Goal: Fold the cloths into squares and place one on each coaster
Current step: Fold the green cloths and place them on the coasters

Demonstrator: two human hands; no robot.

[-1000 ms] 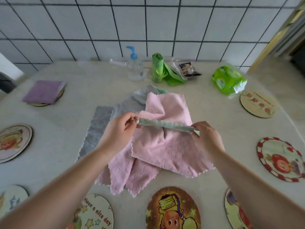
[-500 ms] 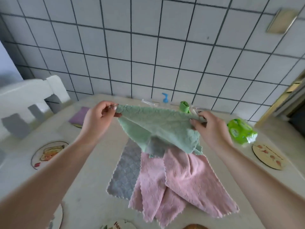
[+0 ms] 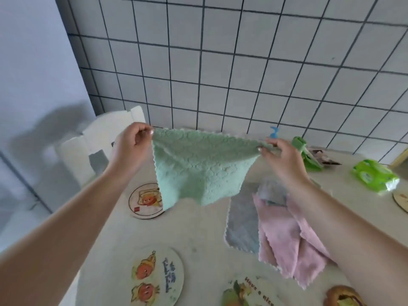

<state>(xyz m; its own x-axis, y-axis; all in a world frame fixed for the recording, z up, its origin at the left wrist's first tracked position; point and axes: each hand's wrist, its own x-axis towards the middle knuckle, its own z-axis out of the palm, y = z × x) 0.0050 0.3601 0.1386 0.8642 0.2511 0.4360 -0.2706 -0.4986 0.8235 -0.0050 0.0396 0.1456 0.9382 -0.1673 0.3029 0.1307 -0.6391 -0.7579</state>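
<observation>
A green cloth [image 3: 198,166] hangs spread in the air above the table, held by its two top corners. My left hand [image 3: 132,144] pinches the left corner and my right hand [image 3: 280,157] pinches the right one. Below it, on the table, lie a grey cloth [image 3: 241,219] and crumpled pink cloths [image 3: 287,244]. Round picture coasters sit around them: one [image 3: 143,202] partly behind the green cloth, one [image 3: 154,277] near the front left, one [image 3: 247,292] at the bottom edge, one [image 3: 342,297] at the bottom right, and one [image 3: 400,200] at the right edge.
A green wipes packet [image 3: 373,176], a roll of green bags [image 3: 304,153] and a blue pump bottle top [image 3: 273,132] stand at the back by the tiled wall [image 3: 242,62]. A white chair [image 3: 95,146] stands beyond the table's left end.
I lifted the green cloth off the pile and stretched it out flat between both hands. My head turned up and to the left, so the table now sits lower right.
</observation>
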